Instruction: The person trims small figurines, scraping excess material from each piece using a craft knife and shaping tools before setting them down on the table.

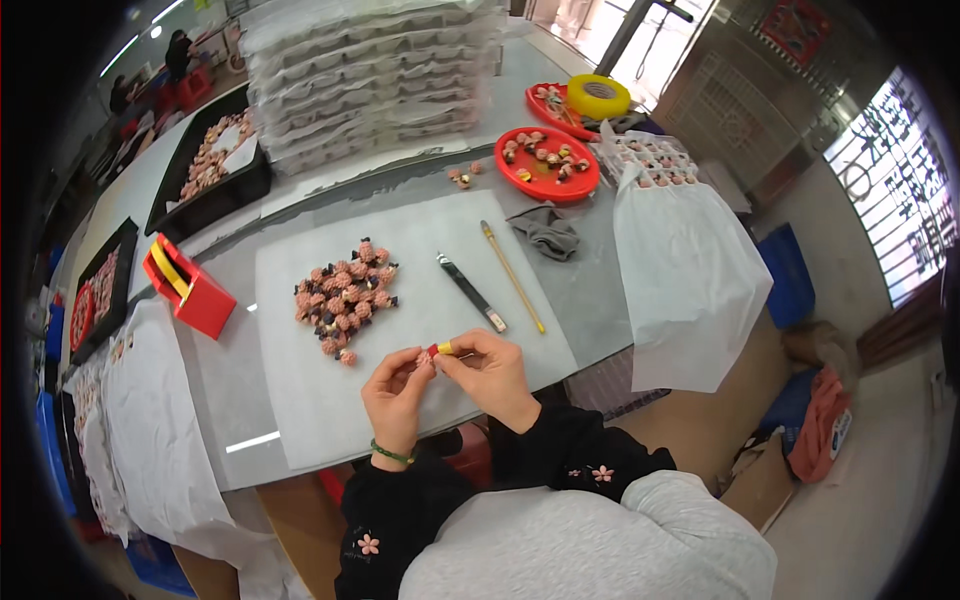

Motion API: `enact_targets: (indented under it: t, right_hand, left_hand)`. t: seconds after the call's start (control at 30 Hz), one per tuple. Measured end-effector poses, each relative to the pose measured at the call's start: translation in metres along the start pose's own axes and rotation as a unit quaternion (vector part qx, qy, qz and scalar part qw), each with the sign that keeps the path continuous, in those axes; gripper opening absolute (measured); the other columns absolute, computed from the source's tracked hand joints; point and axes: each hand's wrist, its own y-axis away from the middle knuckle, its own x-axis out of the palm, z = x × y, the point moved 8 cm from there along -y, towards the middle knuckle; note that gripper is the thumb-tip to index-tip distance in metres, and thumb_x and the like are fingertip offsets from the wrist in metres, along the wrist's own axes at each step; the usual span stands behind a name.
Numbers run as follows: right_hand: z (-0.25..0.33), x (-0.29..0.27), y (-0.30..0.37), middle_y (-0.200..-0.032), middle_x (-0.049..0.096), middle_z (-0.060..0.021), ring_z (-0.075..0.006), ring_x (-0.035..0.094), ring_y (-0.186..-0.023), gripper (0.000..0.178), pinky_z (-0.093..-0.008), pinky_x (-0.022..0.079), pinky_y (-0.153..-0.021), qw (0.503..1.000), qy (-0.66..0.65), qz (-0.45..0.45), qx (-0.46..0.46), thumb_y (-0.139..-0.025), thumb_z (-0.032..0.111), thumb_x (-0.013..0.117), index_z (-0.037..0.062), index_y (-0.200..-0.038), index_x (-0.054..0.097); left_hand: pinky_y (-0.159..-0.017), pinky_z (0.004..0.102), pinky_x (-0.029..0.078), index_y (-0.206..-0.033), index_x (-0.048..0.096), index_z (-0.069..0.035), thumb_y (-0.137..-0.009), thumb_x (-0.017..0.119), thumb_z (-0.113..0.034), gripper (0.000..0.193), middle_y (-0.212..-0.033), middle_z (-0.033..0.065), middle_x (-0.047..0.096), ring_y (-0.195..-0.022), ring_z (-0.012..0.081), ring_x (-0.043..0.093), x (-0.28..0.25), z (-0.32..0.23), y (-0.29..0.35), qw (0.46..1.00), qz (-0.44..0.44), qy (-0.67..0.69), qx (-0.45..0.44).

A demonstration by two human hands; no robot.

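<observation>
Near the front edge of the white sheet (290, 400), my two hands meet over a small pink knobbly figurine (425, 358). My left hand (396, 396) pinches it between thumb and fingertips; a green bead bracelet circles that wrist. My right hand (492, 374) is closed at the figurine's other side, with yellow and red wraps at its index fingertip. Much of the figurine is hidden by fingers. Beyond my left hand lies a heap of similar pink figurines (345, 297) with dark parts. A black-handled craft knife (472, 292) and a thin wooden stick (513, 280) rest beyond my right hand.
A red tape dispenser (200, 295) stands at left, near a black crate (210, 212) of pink pieces. Stacked wrapped trays (370, 90) rise at the back. A red plate (545, 185), yellow tape roll (598, 96), grey cloth (545, 232) and white sheeting (685, 270) lie right.
</observation>
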Motion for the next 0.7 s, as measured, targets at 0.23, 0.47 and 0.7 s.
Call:
enact_targets:
  t: [0.23, 0.47, 0.7]
  right_hand:
    - [0.012, -0.003, -0.004, -0.08, 0.058, -0.0065, -0.0116, 0.06, -0.072, 0.009, -0.0209, 0.05, -0.062, 0.999, 0.039, -0.001, -0.021, -0.072, -0.005, 0.061, -0.0057, -0.08, 0.057]
    - [-0.003, 0.002, 0.002, -0.079, 0.061, -0.0089, -0.0118, 0.06, -0.072, 0.012, -0.0214, 0.05, -0.062, 0.999, 0.021, -0.006, 0.025, -0.072, 0.0, 0.063, -0.0056, -0.082, 0.058]
    - [-0.009, 0.001, 0.001, -0.08, 0.062, -0.0096, -0.0118, 0.06, -0.071, 0.012, -0.0207, 0.049, -0.063, 0.997, -0.033, 0.011, 0.065, -0.073, -0.002, 0.062, -0.0059, -0.084, 0.058]
  left_hand:
    - [-0.07, 0.023, 0.046, -0.097, 0.055, 0.006, -0.075, 0.059, 0.004, 0.022, -0.086, 0.0084, 0.059, -0.076, 0.0127, 0.056, 0.003, 0.0, -0.006, 1.0, -0.001, -0.012, 0.012]
    - [-0.073, 0.0234, 0.046, -0.094, 0.055, 0.006, -0.074, 0.057, 0.008, 0.02, -0.087, 0.0082, 0.058, -0.078, 0.0128, 0.056, -0.004, -0.001, 0.001, 0.999, -0.003, -0.032, 0.034]
    - [-0.077, 0.0256, 0.045, -0.091, 0.058, 0.004, -0.072, 0.056, 0.011, 0.021, -0.093, 0.0091, 0.056, -0.084, 0.0151, 0.055, -0.001, -0.004, 0.0, 0.997, 0.026, -0.029, 0.07]
